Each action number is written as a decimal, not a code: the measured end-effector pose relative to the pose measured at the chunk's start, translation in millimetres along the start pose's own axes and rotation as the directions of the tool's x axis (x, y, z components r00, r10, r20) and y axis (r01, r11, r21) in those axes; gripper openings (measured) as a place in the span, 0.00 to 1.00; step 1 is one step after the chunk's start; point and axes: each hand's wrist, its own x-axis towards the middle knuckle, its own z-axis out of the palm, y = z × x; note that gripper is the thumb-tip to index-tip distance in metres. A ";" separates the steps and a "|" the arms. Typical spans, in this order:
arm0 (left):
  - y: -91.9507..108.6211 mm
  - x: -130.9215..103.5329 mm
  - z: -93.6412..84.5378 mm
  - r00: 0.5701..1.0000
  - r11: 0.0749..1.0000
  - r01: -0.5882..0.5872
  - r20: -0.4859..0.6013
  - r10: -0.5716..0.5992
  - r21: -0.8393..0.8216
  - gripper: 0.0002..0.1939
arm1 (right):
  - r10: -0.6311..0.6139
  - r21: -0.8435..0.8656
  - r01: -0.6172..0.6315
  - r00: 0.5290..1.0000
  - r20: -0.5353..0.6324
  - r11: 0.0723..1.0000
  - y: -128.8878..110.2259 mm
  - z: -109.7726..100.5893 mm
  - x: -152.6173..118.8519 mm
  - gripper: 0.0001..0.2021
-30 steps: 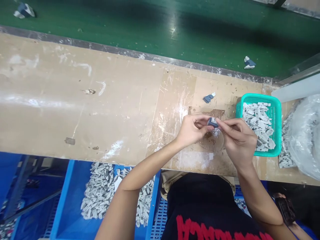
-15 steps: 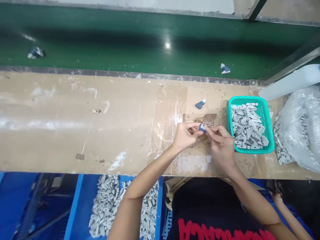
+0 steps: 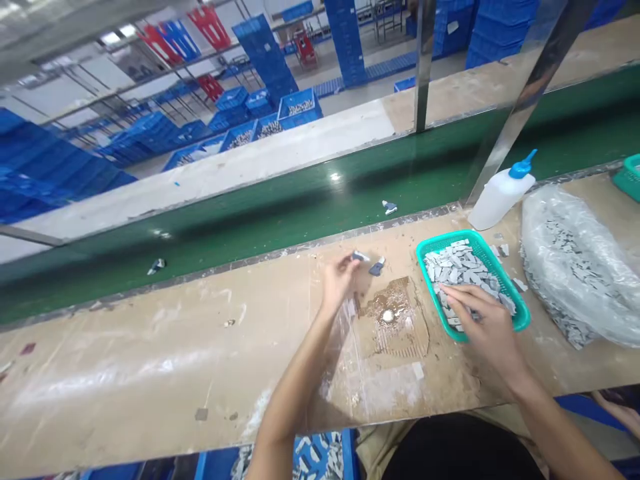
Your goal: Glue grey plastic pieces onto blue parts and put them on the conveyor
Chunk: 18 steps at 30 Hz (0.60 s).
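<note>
My left hand pinches a small dark-blue and white plastic part above the table. Close beside it on the cardboard lies a similar blue and white part. Over the green basket, full of small grey-white plastic pieces, is my right hand. Its thumb and forefinger come together at the pieces on the basket's left side; whether a piece is between them is too small to tell. A wet brown cardboard patch lies between my hands.
Behind the basket stands a white bottle with a blue nozzle. A clear plastic bag of grey pieces lies at the right. Beyond the table edge runs a green conveyor belt carrying parts. A blue crate sits below the front edge.
My hands have come apart. The left moved away with the blue and white part; the right went to the pieces in the basket. The view has tilted up and turned.
</note>
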 end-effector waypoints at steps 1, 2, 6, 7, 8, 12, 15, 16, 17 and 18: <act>3.2 24.6 -1.2 0.999 0.999 -0.007 -0.050 0.009 0.039 0.16 | 0.023 -0.012 -0.023 1.000 -0.013 1.000 5.3 -9.0 -1.7 0.13; 6.2 49.4 -1.3 0.995 0.997 -0.010 -0.099 0.017 0.072 0.18 | 0.042 -0.021 -0.043 0.999 -0.027 0.999 10.1 -16.8 -3.9 0.14; 12.7 128.6 9.9 0.984 0.985 0.016 -0.178 0.014 0.170 0.15 | 0.118 -0.049 -0.122 0.991 -0.070 0.991 24.7 -40.1 -19.0 0.15; 12.5 140.7 14.3 0.985 0.982 0.020 -0.171 0.013 0.190 0.14 | 0.133 -0.062 -0.139 0.988 -0.083 0.988 28.2 -44.9 -24.0 0.15; 11.5 149.6 18.6 0.987 0.977 0.022 -0.159 0.012 0.211 0.12 | 0.148 -0.078 -0.156 0.984 -0.100 0.985 32.2 -49.6 -29.4 0.15; 3.3 164.2 28.7 0.991 0.951 0.031 -0.134 0.012 0.309 0.09 | 0.187 -0.133 -0.205 0.973 -0.136 0.970 53.3 -66.6 -50.4 0.16; -1.0 166.2 25.3 0.987 0.926 0.040 -0.161 0.023 0.375 0.10 | 0.205 -0.136 -0.222 0.970 -0.128 0.966 66.3 -74.4 -59.6 0.18; -1.1 166.0 22.4 0.985 0.919 0.042 -0.171 0.028 0.391 0.11 | 0.204 -0.136 -0.222 0.970 -0.134 0.965 68.2 -75.7 -60.7 0.18; -0.4 165.0 18.9 0.983 0.913 0.043 -0.182 0.034 0.405 0.10 | 0.203 -0.138 -0.222 0.969 -0.139 0.965 68.5 -76.5 -60.7 0.18; 1.0 162.7 15.1 0.980 0.908 0.045 -0.196 0.042 0.416 0.10 | 0.200 -0.140 -0.221 0.969 -0.147 0.965 67.6 -76.8 -59.9 0.18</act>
